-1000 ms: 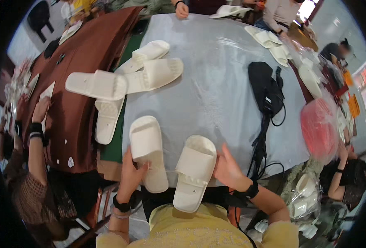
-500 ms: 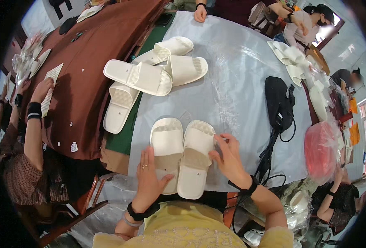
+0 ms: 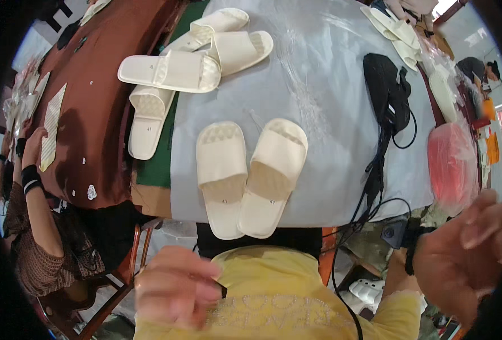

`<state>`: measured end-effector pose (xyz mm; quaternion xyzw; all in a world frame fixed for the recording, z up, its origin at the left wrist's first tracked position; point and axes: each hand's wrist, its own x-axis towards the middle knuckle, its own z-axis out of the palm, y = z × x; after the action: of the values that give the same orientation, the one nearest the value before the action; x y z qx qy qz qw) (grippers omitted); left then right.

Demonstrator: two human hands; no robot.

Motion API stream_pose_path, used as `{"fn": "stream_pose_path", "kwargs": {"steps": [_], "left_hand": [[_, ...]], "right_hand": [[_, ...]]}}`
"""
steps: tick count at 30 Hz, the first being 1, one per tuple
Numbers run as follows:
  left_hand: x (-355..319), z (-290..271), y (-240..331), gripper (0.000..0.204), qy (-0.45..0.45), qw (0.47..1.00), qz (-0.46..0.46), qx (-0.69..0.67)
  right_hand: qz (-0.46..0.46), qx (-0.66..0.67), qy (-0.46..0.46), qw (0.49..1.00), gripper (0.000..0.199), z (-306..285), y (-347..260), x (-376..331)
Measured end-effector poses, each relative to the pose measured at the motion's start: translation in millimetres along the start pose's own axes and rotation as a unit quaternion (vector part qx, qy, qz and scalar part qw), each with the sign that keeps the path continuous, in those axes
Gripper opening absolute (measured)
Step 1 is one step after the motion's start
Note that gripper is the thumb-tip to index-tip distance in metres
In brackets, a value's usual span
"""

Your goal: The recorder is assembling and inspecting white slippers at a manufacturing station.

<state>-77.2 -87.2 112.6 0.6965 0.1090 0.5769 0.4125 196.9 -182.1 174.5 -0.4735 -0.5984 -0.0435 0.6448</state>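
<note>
Two cream slippers lie at the near edge of the grey plastic-covered table: the left slipper and the right slipper. Their toes point away from me and stand apart, while their heels overlap. Neither hand touches them. My left hand is close to my body, below the slippers, its fingers smeared by motion. Far to the right, beyond the table edge, my right hand is also blurred. Whether either hand holds anything cannot be made out. More cream slippers lie crossed in a loose pile at the upper left.
A black pouch with cords lies on the table's right side. Past the edge are a pink plastic-wrapped bundle and bagged slippers. On the left, a co-worker's hand is beside a striped sheet on a brown-covered table.
Both hands have let go of the slippers. The left drew back toward my body, the right swung far right. The slippers' toes are now wider apart. The view has tilted lower.
</note>
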Motion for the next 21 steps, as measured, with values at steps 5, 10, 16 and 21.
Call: {"fn": "stream_pose_path", "kwargs": {"steps": [5,10,16,21], "left_hand": [[56.8,66.4,55.7,0.020,0.190,0.953,-0.175,-0.155],[50.2,70.5,43.2,0.019,0.187,0.961,-0.154,-0.134],[35.8,60.7,30.1,0.019,0.155,0.962,-0.204,-0.090],[23.1,46.6,26.9,0.018,0.119,0.959,-0.253,-0.037]], "right_hand": [[0.028,-0.009,-0.048,0.998,0.032,-11.5,-9.8,-5.7],[-0.022,0.029,-0.103,0.994,0.034,-10.1,1.0,13.9],[-0.021,0.069,-0.158,0.985,0.036,3.4,12.5,16.7],[-0.014,0.114,-0.187,0.976,0.038,19.4,18.9,15.7]]}}
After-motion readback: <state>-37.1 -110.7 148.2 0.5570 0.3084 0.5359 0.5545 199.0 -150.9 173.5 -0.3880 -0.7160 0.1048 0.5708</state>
